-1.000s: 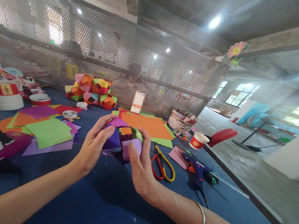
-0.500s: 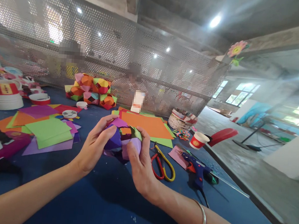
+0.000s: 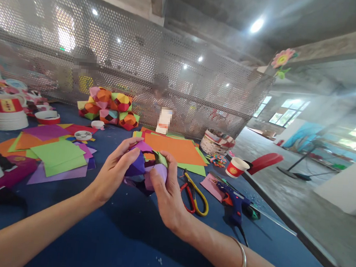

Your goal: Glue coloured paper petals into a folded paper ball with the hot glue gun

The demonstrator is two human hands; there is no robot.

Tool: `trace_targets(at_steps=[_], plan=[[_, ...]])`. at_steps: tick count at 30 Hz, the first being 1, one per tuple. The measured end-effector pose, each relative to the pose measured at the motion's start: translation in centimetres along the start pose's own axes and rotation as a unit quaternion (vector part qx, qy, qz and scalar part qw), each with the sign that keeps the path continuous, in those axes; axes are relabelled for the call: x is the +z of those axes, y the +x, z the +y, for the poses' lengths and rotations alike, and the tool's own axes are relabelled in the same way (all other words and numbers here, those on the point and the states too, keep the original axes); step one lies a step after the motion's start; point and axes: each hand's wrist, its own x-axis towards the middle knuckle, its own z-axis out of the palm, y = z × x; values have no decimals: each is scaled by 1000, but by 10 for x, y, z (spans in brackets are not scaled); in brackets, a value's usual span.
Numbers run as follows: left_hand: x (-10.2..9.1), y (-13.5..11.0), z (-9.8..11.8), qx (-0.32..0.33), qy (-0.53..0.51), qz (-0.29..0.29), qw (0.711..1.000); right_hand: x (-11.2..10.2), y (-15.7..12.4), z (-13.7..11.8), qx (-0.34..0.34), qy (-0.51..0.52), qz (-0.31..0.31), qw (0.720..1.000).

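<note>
Between my two hands is a folded paper ball (image 3: pixel 155 176) with purple, lilac, magenta and green faces and open gaps. My left hand (image 3: pixel 117 172) grips its dark purple side, thumb on top. On the lilac and green side, my right hand (image 3: pixel 172 195) pinches it with thumb and fingers; a bangle circles that wrist. The ball is held above the blue tabletop (image 3: pixel 119 236). Just right of my right hand lie scissors (image 3: pixel 195 197) with red and yellow handles. Behind the ball is a stack of orange and green paper sheets (image 3: pixel 173 147).
A blue glue gun (image 3: pixel 236 201) lies at the right by a paper cup (image 3: pixel 237 167) and a woven basket (image 3: pixel 217 142). Finished paper balls (image 3: pixel 108 106) are piled at the back. Loose coloured sheets (image 3: pixel 59 156) and a purple device (image 3: pixel 8 181) are on the left.
Almost nothing differs. Both hands keep their grip on the paper ball, which has shifted or turned very slightly.
</note>
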Motion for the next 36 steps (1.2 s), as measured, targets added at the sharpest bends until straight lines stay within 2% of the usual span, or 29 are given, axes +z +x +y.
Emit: trace_targets(at_steps=[6,22,36], plan=[[-1,2,4,-9,-7,-5,1000,-3,0,1,-13,-3,0,1000],[-2,4,5,-41,34,-16,998,-4,-2,4,5,4,15,1000],[3,-1,3,-11,72,-11,997,1,-2,1,26,-7,-6,1000]])
